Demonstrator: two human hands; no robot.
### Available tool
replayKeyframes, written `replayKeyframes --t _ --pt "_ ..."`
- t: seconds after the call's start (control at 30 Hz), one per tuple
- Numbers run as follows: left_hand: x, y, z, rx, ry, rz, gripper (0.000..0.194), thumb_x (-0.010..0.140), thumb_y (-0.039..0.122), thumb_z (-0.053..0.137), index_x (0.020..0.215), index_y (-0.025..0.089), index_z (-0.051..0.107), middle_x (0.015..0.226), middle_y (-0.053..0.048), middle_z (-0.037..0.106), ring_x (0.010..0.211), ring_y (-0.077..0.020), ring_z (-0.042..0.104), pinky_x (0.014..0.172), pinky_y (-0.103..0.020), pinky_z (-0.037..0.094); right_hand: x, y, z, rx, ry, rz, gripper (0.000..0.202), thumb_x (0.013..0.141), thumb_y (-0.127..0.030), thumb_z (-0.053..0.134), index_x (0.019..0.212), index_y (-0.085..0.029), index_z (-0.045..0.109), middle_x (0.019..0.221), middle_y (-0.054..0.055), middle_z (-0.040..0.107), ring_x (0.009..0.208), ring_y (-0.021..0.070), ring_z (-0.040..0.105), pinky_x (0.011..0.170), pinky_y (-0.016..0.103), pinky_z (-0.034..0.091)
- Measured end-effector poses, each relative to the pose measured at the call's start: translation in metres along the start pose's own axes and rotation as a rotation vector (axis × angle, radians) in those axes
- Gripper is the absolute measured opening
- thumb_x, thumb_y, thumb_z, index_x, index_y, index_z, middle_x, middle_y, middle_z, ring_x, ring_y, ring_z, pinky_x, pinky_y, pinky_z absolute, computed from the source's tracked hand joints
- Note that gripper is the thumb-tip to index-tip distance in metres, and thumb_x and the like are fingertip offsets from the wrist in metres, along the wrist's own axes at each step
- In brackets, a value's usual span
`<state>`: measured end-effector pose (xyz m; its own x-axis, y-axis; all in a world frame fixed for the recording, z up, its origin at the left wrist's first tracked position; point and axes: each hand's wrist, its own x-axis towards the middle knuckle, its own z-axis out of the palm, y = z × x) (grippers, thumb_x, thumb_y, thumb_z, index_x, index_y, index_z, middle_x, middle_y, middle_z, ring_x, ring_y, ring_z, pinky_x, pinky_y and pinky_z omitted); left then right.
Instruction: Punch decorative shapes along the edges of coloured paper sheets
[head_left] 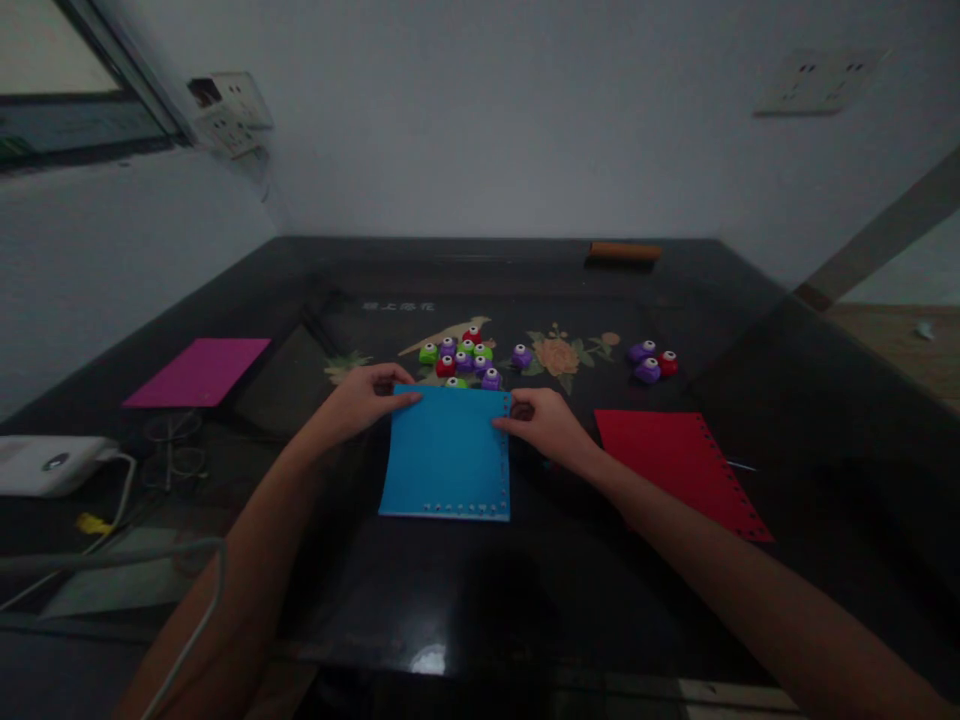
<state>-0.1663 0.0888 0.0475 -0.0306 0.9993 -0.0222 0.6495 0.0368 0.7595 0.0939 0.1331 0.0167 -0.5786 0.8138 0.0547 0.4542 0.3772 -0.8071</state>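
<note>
A blue sheet (450,450) has small punched holes along its right and lower edges. My left hand (367,398) pinches its upper left corner, thumb on top. At the upper right corner, my right hand (544,420) grips the sheet between thumb and fingers. Just beyond the sheet's far edge lies a cluster of small red, green and purple pieces with eye-like white tops (465,360). To the right, partly under my right forearm, is a red sheet (667,455) with holes along its right edge.
A magenta sheet (199,372) lies at the left, near a white device (52,465) with a cable. Several purple and red pieces (649,368) sit at the right. An orange-brown roll (624,251) rests at the dark table's (450,600) far edge.
</note>
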Motion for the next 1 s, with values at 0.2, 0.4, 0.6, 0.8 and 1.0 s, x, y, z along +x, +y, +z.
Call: replayKeyframes --t 0.2,0.4,0.6,0.8,1.0 --pt "-0.004 0.009 0.004 -0.270 0.112 -0.091 0.028 0.068 0.043 0.065 0.081 0.018 0.060 0.062 0.002 0.058 0.056 -0.0134 0.055 0.050 -0.023 0.042 -0.002 -0.007 -0.011 0.270 -0.043 0.095 0.022 0.072 -0.029 0.063 0.059 -0.018 0.049 0.049 -0.004 0.051 0.048 0.0103 0.047 0.050 0.025 0.033" --pt "-0.008 0.015 0.020 -0.457 0.057 -0.070 0.035 0.075 0.042 0.062 0.099 0.017 0.060 0.088 -0.006 0.068 0.073 -0.0188 0.063 0.062 -0.030 0.052 0.000 -0.008 -0.026 0.309 0.034 0.111 0.024 0.071 -0.032 0.065 0.058 -0.018 0.050 0.049 -0.004 0.052 0.049 0.0102 0.048 0.051 0.026 0.034" --pt "-0.013 0.019 0.034 -0.554 -0.080 -0.071 0.038 0.075 0.043 0.064 0.102 0.016 0.060 0.093 -0.008 0.070 0.077 -0.0214 0.066 0.070 -0.035 0.053 0.001 -0.001 -0.043 0.390 0.135 0.079 0.019 0.069 -0.033 0.068 0.067 -0.017 0.058 0.056 -0.002 0.057 0.051 0.0105 0.050 0.054 0.027 0.036" --pt "-0.018 0.028 0.047 -0.448 -0.255 -0.004 0.030 0.082 0.045 0.055 0.081 0.015 0.057 0.058 -0.002 0.066 0.047 -0.0130 0.057 0.048 -0.024 0.043 -0.013 -0.002 -0.061 0.422 0.281 0.106 0.020 0.066 -0.032 0.069 0.062 -0.018 0.055 0.057 -0.002 0.057 0.050 0.0097 0.049 0.054 0.027 0.037" --pt "-0.018 0.029 0.067 -0.323 -0.334 0.145 0.030 0.084 0.043 0.051 0.073 0.016 0.056 0.051 0.002 0.058 0.045 -0.0104 0.049 0.047 -0.022 0.035 -0.035 0.008 -0.072 0.444 0.349 0.126 0.025 0.065 -0.037 0.070 0.063 -0.018 0.053 0.056 -0.003 0.054 0.049 0.0095 0.048 0.053 0.027 0.039"
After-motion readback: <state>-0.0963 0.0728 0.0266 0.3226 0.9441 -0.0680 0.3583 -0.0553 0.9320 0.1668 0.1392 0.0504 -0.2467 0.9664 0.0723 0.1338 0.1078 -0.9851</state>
